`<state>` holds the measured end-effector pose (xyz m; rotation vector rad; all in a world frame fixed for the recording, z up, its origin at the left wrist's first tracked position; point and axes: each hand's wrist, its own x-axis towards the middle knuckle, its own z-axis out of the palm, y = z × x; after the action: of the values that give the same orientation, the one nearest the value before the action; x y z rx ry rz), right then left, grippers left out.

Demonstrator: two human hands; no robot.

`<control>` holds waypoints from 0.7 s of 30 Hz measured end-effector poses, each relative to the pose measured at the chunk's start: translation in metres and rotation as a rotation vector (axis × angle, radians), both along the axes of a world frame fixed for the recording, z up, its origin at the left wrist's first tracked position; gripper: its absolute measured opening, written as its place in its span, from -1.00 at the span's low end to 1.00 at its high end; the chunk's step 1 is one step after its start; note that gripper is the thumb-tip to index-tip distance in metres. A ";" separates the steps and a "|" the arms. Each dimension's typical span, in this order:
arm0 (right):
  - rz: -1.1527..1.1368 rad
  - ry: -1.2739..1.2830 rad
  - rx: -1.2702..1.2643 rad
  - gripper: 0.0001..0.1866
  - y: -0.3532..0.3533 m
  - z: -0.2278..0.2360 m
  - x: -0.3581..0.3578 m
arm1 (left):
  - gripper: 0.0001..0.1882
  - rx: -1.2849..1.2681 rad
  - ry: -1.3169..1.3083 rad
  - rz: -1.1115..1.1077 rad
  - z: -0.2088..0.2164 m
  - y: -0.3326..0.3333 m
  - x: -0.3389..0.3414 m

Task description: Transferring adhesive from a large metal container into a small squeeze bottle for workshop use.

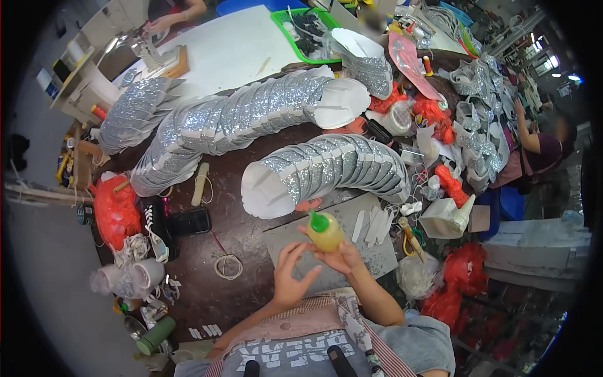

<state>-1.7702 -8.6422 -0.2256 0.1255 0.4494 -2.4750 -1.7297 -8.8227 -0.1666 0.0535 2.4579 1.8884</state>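
Note:
A yellowish squeeze bottle (326,239) with a green nozzle cap rests in my right hand (342,259), its cap pointing away and a little left. Beside it, my left hand (290,276) holds nothing; its fingers are apart and close to the bottle. Both hands are over a grey board (276,242) at the front of the dark table. White flat strips (377,225) lie on the board to the right of the bottle. Just beyond it curves a nested row of silver glitter shoe uppers (339,166) with white linings.
A longer row of silver uppers (239,122) stretches behind. On the left lie a black phone (190,222), a red plastic bag (117,213) and a cord loop (228,267). A white plastic container (443,218) stands right. Another person (540,144) works at far right.

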 end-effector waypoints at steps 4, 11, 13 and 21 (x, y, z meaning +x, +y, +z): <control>-0.120 0.096 0.158 -0.19 -0.015 0.021 0.010 | -0.24 0.126 -0.146 0.117 0.008 0.026 0.012; -0.263 0.276 0.669 -0.13 -0.011 0.004 0.039 | -0.42 0.455 -0.321 0.387 -0.023 0.062 0.022; -0.292 0.539 0.992 -0.08 0.000 -0.015 0.041 | -0.44 0.449 -0.321 0.378 -0.033 0.072 0.025; -0.411 0.677 1.592 -0.13 0.036 -0.084 0.054 | -0.38 -0.076 -0.138 0.311 -0.121 0.102 0.036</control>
<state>-1.7159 -8.6058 -0.3100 -0.0095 2.7390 -1.7634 -1.6933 -8.7205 -0.2872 -0.4712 2.5599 1.8257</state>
